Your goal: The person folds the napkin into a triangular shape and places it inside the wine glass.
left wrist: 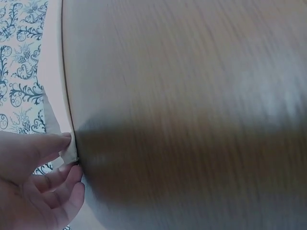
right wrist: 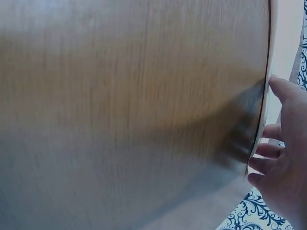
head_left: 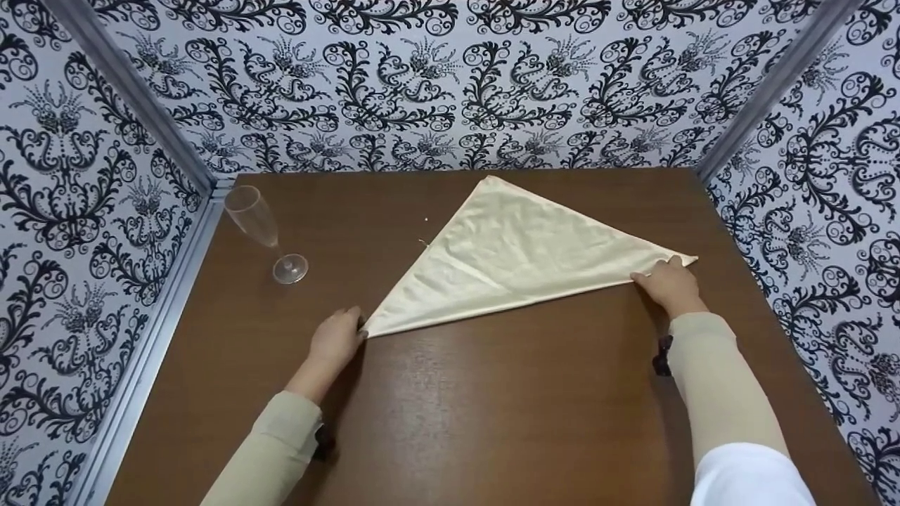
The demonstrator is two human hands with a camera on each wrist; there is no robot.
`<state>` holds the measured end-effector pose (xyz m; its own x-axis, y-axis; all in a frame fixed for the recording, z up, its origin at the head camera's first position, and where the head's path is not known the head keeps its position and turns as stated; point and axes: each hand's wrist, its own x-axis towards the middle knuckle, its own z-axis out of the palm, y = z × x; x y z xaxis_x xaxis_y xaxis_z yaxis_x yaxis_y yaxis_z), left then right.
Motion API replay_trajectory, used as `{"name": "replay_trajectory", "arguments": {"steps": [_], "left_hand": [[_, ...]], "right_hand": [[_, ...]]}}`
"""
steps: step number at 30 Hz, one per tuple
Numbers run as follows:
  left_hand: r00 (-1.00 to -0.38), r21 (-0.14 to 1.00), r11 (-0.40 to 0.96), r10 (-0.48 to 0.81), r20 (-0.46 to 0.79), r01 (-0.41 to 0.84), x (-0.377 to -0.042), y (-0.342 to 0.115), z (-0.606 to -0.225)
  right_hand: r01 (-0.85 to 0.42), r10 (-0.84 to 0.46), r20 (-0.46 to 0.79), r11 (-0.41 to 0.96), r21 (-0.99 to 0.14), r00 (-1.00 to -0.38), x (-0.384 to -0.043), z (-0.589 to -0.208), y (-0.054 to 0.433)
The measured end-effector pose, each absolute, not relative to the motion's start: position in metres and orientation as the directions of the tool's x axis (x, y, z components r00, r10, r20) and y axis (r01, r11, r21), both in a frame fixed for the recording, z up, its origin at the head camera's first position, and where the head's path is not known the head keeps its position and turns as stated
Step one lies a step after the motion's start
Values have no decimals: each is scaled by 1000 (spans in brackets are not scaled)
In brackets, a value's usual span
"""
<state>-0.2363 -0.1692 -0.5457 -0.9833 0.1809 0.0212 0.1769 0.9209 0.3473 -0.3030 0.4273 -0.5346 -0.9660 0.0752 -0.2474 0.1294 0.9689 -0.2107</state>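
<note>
A cream satiny cloth, folded into a triangle, lies on the brown wooden table, its long folded edge facing me. My left hand pinches its left corner between thumb and fingers; the left wrist view shows the corner tip between them. Near the right corner, my right hand touches the folded edge, thumb and fingers spread apart along it. In the right wrist view the thumb meets that edge, and the other fingertips lie bent at it farther down.
A clear stemmed flute glass stands at the table's back left, beyond my left hand. Patterned walls enclose the back and both sides, with a metal rail along the left. Small pale specks lie beside the cloth's left edge.
</note>
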Motion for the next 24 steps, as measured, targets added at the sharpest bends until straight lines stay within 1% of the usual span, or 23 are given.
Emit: {"name": "replay_trajectory", "arguments": {"steps": [4,8,11,16,18,24], "left_hand": [[-986,375,915,169,-11,152,-234,-167,-545],[-985,393,907,173,-20,152,-234,-165,-546],[-984,404,902,177,-25,152,-233,-163,-547],[-981,425,890,194,-23,165,-233,-161,-547],[-980,432,886,197,-19,170,-233,-160,-547],[-978,442,878,209,-15,181,-230,-161,-547]], "right_hand": [[104,63,-231,980,-170,-971,-307,-533,426],[102,62,-224,980,-170,-973,-309,-533,428],[103,57,-256,981,-167,-965,-309,-531,429],[116,56,-351,982,-152,-935,-312,-522,427],[116,52,-361,981,-157,-931,-313,-517,421],[57,18,-293,990,-125,-956,-315,-515,387]]}}
